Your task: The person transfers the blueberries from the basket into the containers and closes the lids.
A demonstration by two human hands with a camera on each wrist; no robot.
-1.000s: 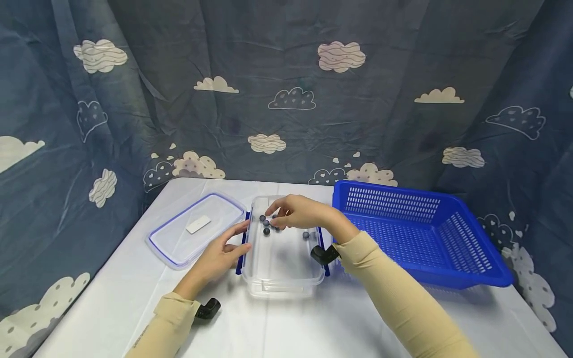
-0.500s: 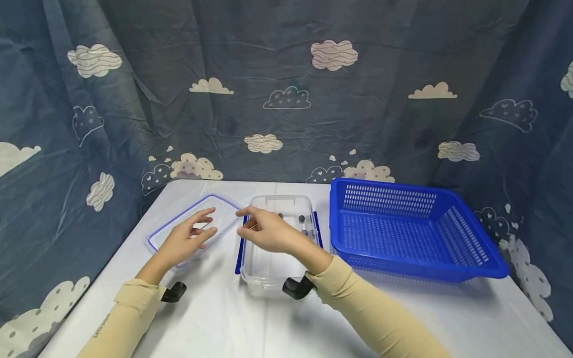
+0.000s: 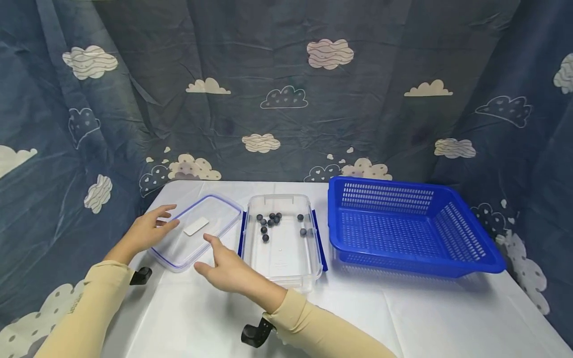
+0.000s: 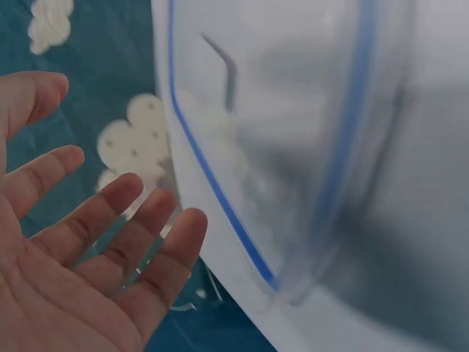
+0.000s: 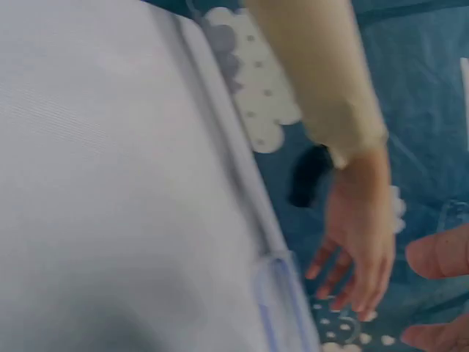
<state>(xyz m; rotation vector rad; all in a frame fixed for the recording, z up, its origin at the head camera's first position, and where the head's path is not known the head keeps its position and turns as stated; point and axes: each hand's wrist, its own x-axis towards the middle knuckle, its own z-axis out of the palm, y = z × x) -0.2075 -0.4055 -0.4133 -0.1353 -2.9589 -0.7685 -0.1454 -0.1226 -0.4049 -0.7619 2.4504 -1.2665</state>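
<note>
A clear lid (image 3: 183, 248) with a blue seal lies on the table, a small white rectangular piece (image 3: 196, 226) on its middle. My left hand (image 3: 145, 231) hovers at the lid's left side, fingers spread and holding nothing; the left wrist view shows its palm (image 4: 80, 271) beside the lid's edge. My right hand (image 3: 228, 266) is between the lid and the clear box, thumb and fingers apart with nothing between them. Several dark blue round berries (image 3: 264, 230) lie in the clear plastic box (image 3: 279, 268), which has blue side clips.
A blue perforated basket (image 3: 416, 263) stands right of the box on the white-covered table (image 3: 421, 318). Behind hangs a dark blue curtain (image 3: 371, 114) with cloud prints.
Both hands have moved left, away from the box: the right from over the berries, the left from the box's side to the lid's far side. The berries are now uncovered.
</note>
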